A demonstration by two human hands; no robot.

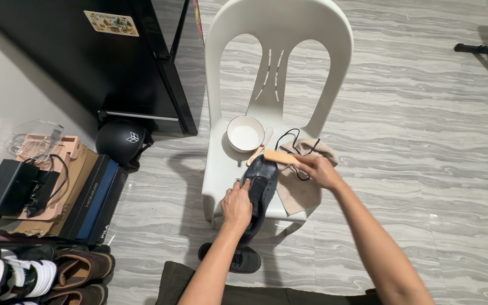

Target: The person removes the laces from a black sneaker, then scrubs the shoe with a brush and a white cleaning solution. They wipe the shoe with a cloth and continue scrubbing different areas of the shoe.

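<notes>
The dark shoe (260, 189) lies on the white chair (278, 68) seat, its long side running from 12 to 6 o'clock. It looks black and wet. The left hand (236, 206) fingers grip its side. The right hand (318, 169) fingers clench a wooden brush (280, 157) at the shoe's 12 o'clock end.

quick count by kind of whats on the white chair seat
dark shoe: 1, steadied by the left hand
wooden brush: 1, in the right hand
white bowl: 1
beige cloth: 1
black lace: 1
Total: 5
</notes>
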